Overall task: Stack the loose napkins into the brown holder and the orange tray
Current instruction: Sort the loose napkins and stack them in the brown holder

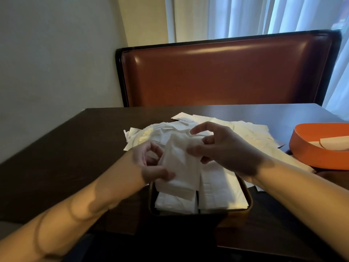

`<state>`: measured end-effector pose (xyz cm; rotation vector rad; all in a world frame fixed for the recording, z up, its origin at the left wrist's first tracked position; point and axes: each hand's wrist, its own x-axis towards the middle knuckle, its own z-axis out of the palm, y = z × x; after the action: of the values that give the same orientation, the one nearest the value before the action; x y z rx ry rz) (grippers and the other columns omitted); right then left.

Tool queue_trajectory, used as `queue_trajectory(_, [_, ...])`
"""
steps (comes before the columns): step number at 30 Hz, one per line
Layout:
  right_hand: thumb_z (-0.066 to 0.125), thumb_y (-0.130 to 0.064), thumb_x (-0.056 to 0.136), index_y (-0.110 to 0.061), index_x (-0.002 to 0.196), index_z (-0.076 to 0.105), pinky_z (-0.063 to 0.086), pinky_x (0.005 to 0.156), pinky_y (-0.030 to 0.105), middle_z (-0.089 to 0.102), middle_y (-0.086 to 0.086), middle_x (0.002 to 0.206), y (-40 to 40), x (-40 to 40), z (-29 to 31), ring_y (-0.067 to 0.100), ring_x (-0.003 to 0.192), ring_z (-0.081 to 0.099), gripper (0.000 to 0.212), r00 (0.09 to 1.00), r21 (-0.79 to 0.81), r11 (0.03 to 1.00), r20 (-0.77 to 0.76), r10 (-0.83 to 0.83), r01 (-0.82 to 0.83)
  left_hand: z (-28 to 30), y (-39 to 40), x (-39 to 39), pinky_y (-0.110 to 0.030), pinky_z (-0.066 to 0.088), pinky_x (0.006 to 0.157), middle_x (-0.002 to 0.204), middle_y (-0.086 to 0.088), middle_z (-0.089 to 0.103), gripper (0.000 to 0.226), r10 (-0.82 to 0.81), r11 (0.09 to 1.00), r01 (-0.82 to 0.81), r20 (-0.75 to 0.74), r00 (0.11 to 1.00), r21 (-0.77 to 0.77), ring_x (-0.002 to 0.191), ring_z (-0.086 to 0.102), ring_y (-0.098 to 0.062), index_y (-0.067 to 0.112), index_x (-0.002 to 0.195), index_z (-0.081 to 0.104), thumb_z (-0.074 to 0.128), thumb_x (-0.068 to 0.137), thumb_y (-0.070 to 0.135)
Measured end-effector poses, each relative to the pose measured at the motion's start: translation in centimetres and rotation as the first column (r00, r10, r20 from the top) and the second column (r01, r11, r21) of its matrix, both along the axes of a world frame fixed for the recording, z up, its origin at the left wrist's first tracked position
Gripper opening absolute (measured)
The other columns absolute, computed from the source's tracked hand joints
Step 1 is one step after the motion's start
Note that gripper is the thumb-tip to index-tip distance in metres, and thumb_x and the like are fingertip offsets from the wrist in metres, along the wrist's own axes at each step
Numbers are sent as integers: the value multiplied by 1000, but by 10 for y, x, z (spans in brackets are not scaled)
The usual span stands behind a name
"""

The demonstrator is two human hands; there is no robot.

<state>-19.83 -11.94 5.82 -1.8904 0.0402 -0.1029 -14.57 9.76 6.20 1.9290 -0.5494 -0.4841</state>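
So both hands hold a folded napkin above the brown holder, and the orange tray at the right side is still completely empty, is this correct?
Not quite. The head view shows the orange tray is not empty: something white and flat, seemingly a napkin, already lies inside it. The rest holds: the left hand and right hand hold a folded napkin above the brown holder.

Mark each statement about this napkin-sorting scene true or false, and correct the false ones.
1. Both hands hold a folded white paper napkin above the brown rectangular holder. True.
2. The brown holder has no napkins in it. False: white napkins already lie in it.
3. The round orange tray sits to the person's right. True.
4. The loose napkin pile lies on the padded bench seat. False: it lies on the dark wooden table.
5. The left hand rests flat on the table. False: its grip is on the napkin, as is the right hand.
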Motion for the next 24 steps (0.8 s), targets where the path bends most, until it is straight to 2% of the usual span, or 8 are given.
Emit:
queue_trajectory(3, [78, -19, 84, -20, 119, 57, 59, 76, 35, 73, 8, 85, 8, 0, -4, 19, 74, 70, 41, 999, -32, 999, -47, 15, -17, -3, 5, -16, -29, 58, 73, 91, -2, 76, 76, -29, 998, 29, -10, 1000, 60, 81, 74, -16, 18, 109, 52, 91, 46, 35])
queue_trajectory(5, [78, -20, 83, -22, 120, 57, 60, 76, 38, 73, 9, 88, 10, -2, -5, 20, 74, 71, 43, 997, -66, 997, -75, 28, -33, -6, 8, -23, -30, 58, 76, 98, 2, 75, 61, -23, 994, 19, 42, 999, 111, 82, 73, -13, 30, 112, 49, 88, 66, 35])
queue_trajectory(7, [79, -19, 83, -23, 119, 56, 58, 78, 44, 73, 11, 89, 11, -2, -6, 18, 69, 69, 43, 995, -109, 994, -95, 21, -31, -10, 10, -26, -24, 55, 73, 101, 10, 73, 51, -30, 986, 12, 100, 995, 168, 78, 71, -6, 40, 115, 45, 80, 79, 33])
queue_trajectory(10, [81, -19, 80, -23, 118, 57, 59, 77, 44, 72, 13, 93, 11, 0, -8, 20, 71, 70, 45, 995, -148, 988, -99, 17, -32, -14, 11, -29, -16, 44, 62, 98, 12, 67, 60, -45, 968, -20, 256, 966, 249, 70, 62, 2, 46, 123, 37, 77, 79, 38])
queue_trajectory(14, [84, -34, 75, -24, 113, 61, 60, 78, 37, 67, -2, 95, 6, -1, -8, 15, 81, 69, 45, 1000, -432, 902, 11, 18, -11, -18, 13, -24, -24, 42, 83, 114, 35, 39, 64, -89, 948, -106, 570, 817, 301, 107, 44, 3, 59, 123, 33, 73, 73, 52])
queue_trajectory(18, [74, -46, 78, -22, 107, 66, 57, 77, 29, 64, -11, 97, 1, -6, -4, 4, 86, 62, 38, 959, -595, 803, 222, 178, -11, -15, 12, -8, -15, 30, 96, 125, 32, 47, 44, -296, 930, 76, 613, 733, 359, 124, 37, 10, 50, 112, 53, 62, 70, 61])
queue_trajectory(21, [67, -57, 78, -25, 109, 69, 54, 81, 23, 65, -14, 101, 6, -10, -5, 1, 90, 60, 45, 932, -689, 710, 146, 332, -145, -10, 9, 0, -5, 27, 97, 121, 23, 59, 38, -409, 895, 163, 617, 672, 416, 120, 45, 8, 40, 108, 63, 70, 74, 55])
queue_trajectory(24, [72, -57, 78, -27, 114, 70, 47, 80, 22, 64, -13, 105, 14, -10, -12, 2, 89, 55, 48, 935, -771, 606, 40, 352, -195, -10, 5, 8, -25, 38, 100, 111, 18, 66, 38, -473, 863, 204, 598, 647, 462, 112, 57, 0, 35, 110, 65, 80, 76, 45])
